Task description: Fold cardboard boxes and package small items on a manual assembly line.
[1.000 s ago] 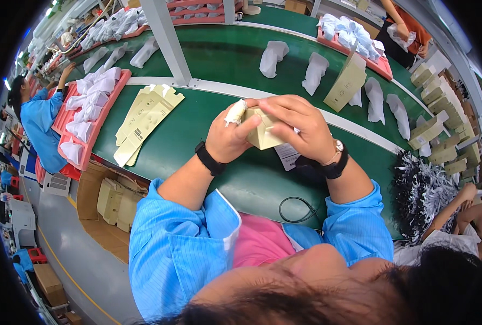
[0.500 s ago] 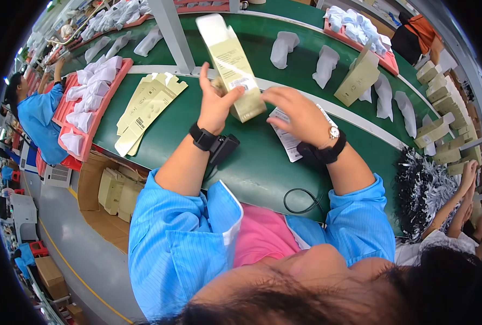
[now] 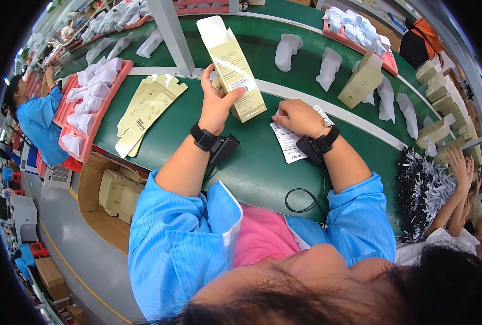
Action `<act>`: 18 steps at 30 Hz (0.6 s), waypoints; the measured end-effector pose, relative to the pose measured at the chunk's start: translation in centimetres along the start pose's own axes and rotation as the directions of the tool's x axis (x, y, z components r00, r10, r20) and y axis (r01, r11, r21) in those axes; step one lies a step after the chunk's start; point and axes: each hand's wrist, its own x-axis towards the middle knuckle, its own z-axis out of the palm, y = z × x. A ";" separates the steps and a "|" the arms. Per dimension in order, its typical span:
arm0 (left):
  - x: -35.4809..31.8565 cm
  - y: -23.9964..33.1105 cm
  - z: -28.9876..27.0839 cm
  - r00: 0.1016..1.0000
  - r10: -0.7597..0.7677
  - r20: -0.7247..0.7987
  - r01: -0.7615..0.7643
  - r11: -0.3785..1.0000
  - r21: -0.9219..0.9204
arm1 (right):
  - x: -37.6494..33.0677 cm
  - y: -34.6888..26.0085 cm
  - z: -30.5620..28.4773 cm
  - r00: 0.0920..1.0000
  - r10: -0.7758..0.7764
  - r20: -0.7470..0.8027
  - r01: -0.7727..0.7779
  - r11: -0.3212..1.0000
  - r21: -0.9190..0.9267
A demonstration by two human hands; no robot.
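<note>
My left hand (image 3: 217, 104) is wrapped round a pale yellow-green carton (image 3: 234, 76), held tilted above the green work surface. The carton's white-lined upper end stands open, with its flap up. My right hand (image 3: 301, 117) is lowered over the printed white leaflets (image 3: 288, 143), its fingers curled and pinched at their far left edge. The hand hides part of the leaflets. Left of the carton lie several flattened cartons (image 3: 150, 108) of the same colour, overlapping on the table.
White-wrapped items (image 3: 329, 69) and a standing carton (image 3: 362, 81) are on the belt behind a pale rail. A pink tray (image 3: 123, 73) holds wrapped pieces at left. A black cable loop (image 3: 300, 200) lies in front. Co-workers sit at both sides; shredded tinsel (image 3: 422, 189) is at right.
My right hand has left the carton's side and come down, rightward, onto the leaflets, its fingers closing. My left hand keeps the carton nearly in place. Wrapped items on the belt have shifted slightly right.
</note>
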 end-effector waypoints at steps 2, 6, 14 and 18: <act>0.0 0.0 -0.1 1.000 -0.004 -0.002 0.004 1.000 0.008 | 0.1 0.3 0.0 1.000 0.001 0.001 -0.002 0.998 0.062; -0.2 -0.1 0.0 1.000 -0.020 0.005 0.020 1.000 -0.016 | -0.2 0.1 -0.4 0.999 0.015 0.030 -0.017 0.999 0.052; 0.1 -1.0 -0.6 0.999 0.017 -0.035 -0.016 0.999 0.028 | 0.7 0.8 1.0 0.998 -0.039 0.049 0.039 0.999 0.011; 0.3 -1.3 -0.5 1.000 -0.012 0.028 0.010 0.998 0.054 | 0.6 1.5 0.7 1.000 -0.001 -0.005 0.002 0.996 0.088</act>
